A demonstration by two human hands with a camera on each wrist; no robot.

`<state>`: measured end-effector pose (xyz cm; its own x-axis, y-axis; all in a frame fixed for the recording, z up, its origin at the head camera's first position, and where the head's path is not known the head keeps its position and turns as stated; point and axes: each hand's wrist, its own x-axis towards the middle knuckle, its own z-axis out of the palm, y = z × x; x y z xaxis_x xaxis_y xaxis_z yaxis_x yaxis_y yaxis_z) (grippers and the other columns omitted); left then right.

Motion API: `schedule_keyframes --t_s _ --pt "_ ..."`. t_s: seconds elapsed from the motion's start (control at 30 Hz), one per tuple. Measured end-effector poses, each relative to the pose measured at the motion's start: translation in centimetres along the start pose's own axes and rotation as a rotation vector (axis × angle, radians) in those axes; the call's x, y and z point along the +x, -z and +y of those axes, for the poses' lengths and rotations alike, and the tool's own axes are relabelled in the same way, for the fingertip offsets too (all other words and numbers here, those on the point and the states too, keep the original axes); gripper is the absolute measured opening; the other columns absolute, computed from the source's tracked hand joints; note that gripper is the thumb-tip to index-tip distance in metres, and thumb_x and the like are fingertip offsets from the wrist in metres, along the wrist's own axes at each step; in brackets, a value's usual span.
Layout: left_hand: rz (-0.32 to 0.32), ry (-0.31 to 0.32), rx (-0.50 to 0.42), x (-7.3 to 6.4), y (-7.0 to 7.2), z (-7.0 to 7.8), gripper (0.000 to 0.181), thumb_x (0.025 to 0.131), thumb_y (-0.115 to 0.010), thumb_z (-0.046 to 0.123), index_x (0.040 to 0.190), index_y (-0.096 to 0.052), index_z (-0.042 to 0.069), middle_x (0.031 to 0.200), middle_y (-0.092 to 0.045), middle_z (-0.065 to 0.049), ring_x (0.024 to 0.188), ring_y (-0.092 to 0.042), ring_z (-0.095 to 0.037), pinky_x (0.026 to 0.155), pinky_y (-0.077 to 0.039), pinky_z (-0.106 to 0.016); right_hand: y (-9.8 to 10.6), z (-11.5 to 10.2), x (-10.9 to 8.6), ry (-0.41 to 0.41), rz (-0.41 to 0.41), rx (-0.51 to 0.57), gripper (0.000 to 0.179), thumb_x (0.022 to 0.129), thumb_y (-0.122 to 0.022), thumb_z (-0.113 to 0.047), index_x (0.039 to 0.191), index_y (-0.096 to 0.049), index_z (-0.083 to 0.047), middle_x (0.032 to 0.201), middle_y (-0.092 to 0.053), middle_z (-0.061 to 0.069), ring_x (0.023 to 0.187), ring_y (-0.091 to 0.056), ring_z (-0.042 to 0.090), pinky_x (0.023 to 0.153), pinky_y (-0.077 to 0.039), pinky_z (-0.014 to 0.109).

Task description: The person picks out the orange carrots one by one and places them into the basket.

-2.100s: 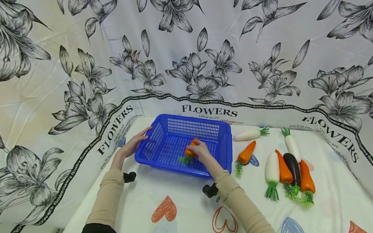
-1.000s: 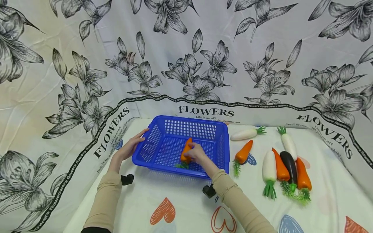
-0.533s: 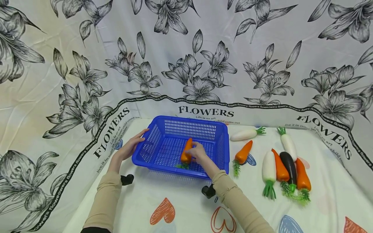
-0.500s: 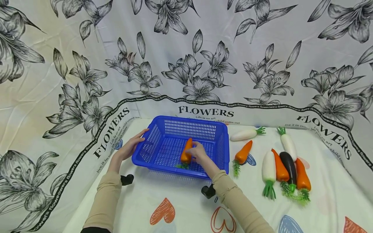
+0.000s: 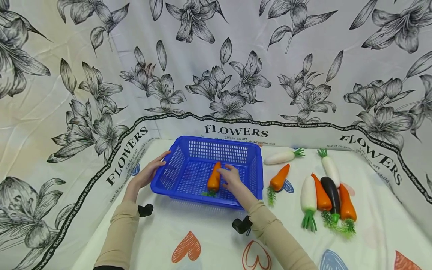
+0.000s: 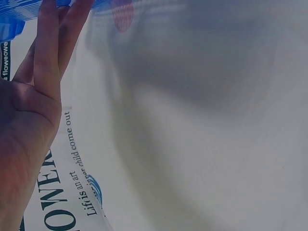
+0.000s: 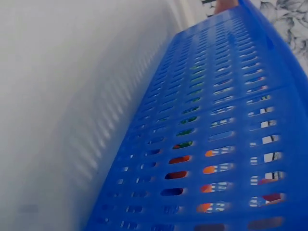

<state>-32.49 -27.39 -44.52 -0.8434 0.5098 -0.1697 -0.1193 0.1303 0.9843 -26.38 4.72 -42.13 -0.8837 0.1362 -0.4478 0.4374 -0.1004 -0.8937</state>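
Note:
An orange toy carrot [image 5: 214, 178] with a green frilly top lies in the blue plastic basket [image 5: 206, 200], a little right of its middle. My right hand [image 5: 233, 180] is inside the basket, just right of the carrot. Its fingers are spread and hold nothing, and one fingertip is close to the carrot; I cannot tell if they touch. With straight fingers, my left hand [image 5: 150, 172] rests against the basket's left side near the rim; the left wrist view shows this hand [image 6: 36, 91] from below. In the right wrist view, the basket's slotted wall [image 7: 211, 110] hides most of my right hand.
Right of the basket lie a white radish [image 5: 281, 157] and another carrot [image 5: 280, 178]. Further right sit two white radishes [image 5: 308, 195], two carrots [image 5: 347, 204] and a dark eggplant [image 5: 330, 193], grouped together. A flower-printed curtain [image 5: 229, 75] hangs behind the table.
The carrot has turned more upright in the basket and been laid on its floor. My right hand has let go and drawn slightly right. The left hand has stayed at the basket's side.

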Motion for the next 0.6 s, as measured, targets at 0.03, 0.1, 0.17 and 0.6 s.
schedule_keyframes --t_s 0.03,0.1,0.17,0.6 --pt "0.001 -0.001 0.000 0.0 0.0 0.0 0.054 0.103 -0.028 0.024 0.153 -0.008 0.034 0.155 -0.012 -0.017 0.106 -0.056 -0.015 0.081 -0.052 -0.030 0.1 0.0 -0.1 -0.004 -0.009 0.014 0.058 0.089 -0.061 -0.014 0.143 -0.040 -0.007 0.131 -0.049 0.019 0.106 -0.048 0.027 0.098 -0.042 0.050" --pt "0.002 0.000 0.002 -0.1 -0.1 0.2 0.055 0.103 -0.029 0.024 0.153 -0.008 0.033 0.156 -0.010 -0.016 0.107 -0.056 -0.015 0.081 -0.052 -0.029 0.3 -0.2 -0.1 -0.015 -0.030 0.040 0.058 0.089 -0.060 -0.015 0.143 -0.039 -0.007 0.132 -0.047 0.018 0.102 -0.048 0.026 0.098 -0.042 0.049" --pt "-0.001 0.006 -0.002 -0.4 -0.3 0.6 0.056 0.103 -0.030 0.024 0.153 -0.007 0.031 0.156 -0.010 -0.016 0.107 -0.056 -0.016 0.081 -0.052 -0.029 0.6 -0.4 -0.3 -0.025 -0.062 0.053 0.059 0.090 -0.059 -0.015 0.144 -0.037 -0.006 0.137 -0.043 0.020 0.110 -0.049 0.032 0.099 -0.042 0.049" --pt "0.003 -0.007 0.017 0.1 0.1 -0.1 0.054 0.103 -0.026 0.023 0.153 -0.008 0.033 0.155 -0.011 -0.016 0.104 -0.056 -0.018 0.078 -0.052 -0.030 3.5 -1.5 -1.4 0.076 -0.221 -0.060 0.063 0.092 -0.058 -0.020 0.148 -0.030 -0.010 0.149 -0.034 0.018 0.134 -0.034 0.042 0.103 -0.039 0.052"
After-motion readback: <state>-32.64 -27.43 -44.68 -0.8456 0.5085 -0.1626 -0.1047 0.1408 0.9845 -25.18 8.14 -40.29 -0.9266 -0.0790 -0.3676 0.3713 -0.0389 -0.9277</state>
